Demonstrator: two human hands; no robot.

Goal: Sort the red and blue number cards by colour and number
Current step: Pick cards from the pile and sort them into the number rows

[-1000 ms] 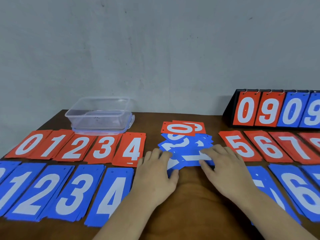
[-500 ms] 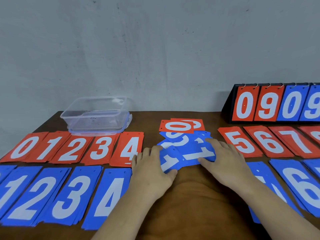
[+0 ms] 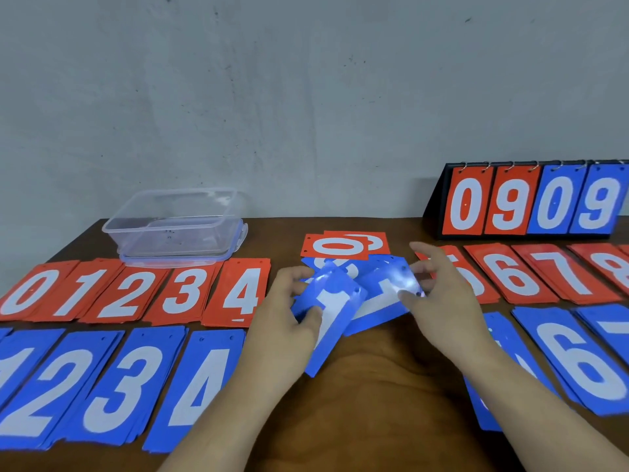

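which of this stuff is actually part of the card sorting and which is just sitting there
Part of the job:
blue 1 card in the left hand
another blue card in the right hand
mixed centre pile
sorted red piles
sorted blue piles

Just lying about:
clear plastic container
flip scoreboard at the back right

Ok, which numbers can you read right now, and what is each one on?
"0 9 0 9": scoreboard, two red flaps, two blue.
"0 1 2 3 4": left red stacks.
"6 7": right red stacks; 5 half hidden, 8 cut off.
"2 3 4": left blue stacks.
"6": right blue stack.
"0": sideways red card, centre.
"1": blue card held by left hand.
Unreadable: glared blue card pinched by right hand.
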